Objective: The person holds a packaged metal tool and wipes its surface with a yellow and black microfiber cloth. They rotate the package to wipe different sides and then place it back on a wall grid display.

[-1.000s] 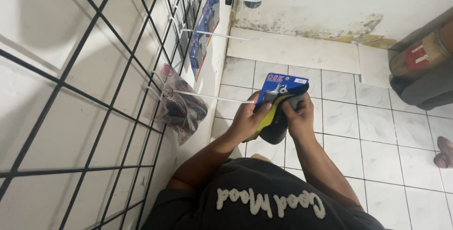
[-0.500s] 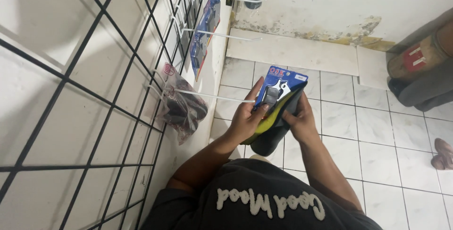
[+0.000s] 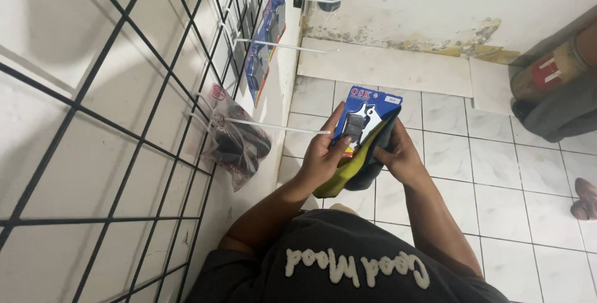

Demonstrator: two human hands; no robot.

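Observation:
My left hand (image 3: 323, 153) grips a blue blister-pack card (image 3: 368, 111) with a dark part sealed on its front, thumb across the card's face. My right hand (image 3: 401, 157) holds a yellow and dark grey cloth (image 3: 354, 169) bunched under and behind the card, fingers wrapped around its right side. Both hands are close together in front of my chest, above the white tiled floor (image 3: 497, 185). The card's top points toward the far wall.
A black wire grid panel (image 3: 112, 122) with white hooks (image 3: 273, 127) runs along the left wall; a clear bag of dark parts (image 3: 236, 144) and more blue carded packs (image 3: 264, 41) hang on it. A red cylinder on grey cloth (image 3: 553, 91) lies at right, a shoe (image 3: 586, 197) beside it.
The card and both hands have risen slightly and shifted toward the hook. The left thumb now lies across the card's face.

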